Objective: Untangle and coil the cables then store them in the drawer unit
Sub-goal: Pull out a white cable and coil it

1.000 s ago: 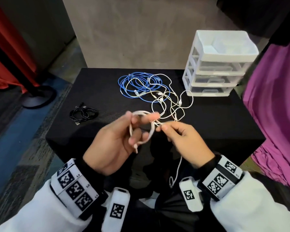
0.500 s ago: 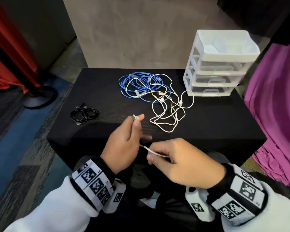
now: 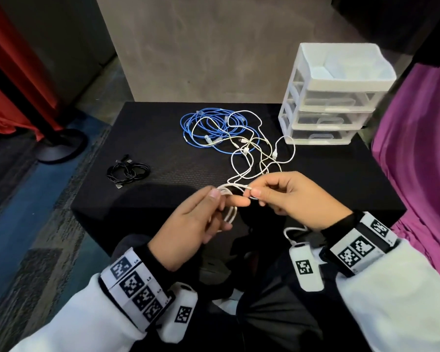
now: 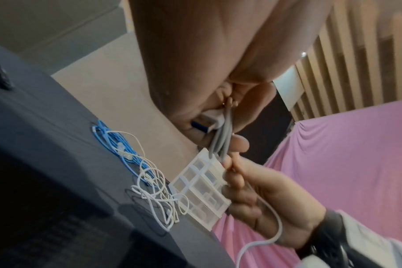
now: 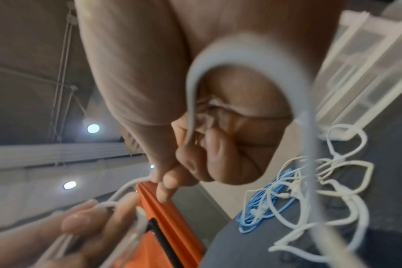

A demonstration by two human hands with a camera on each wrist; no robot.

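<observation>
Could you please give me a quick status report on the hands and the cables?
Left hand holds thin white cable coil; right hand pinches its strand. Blue and white cable tangle loose on black table. White plastic drawer unit shut.

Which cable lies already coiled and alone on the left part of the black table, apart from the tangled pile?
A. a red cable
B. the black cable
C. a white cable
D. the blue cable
B: in the head view the black cable lies bundled by itself on the table, while the blue cable and the white cables are tangled together near the drawer unit.
</observation>
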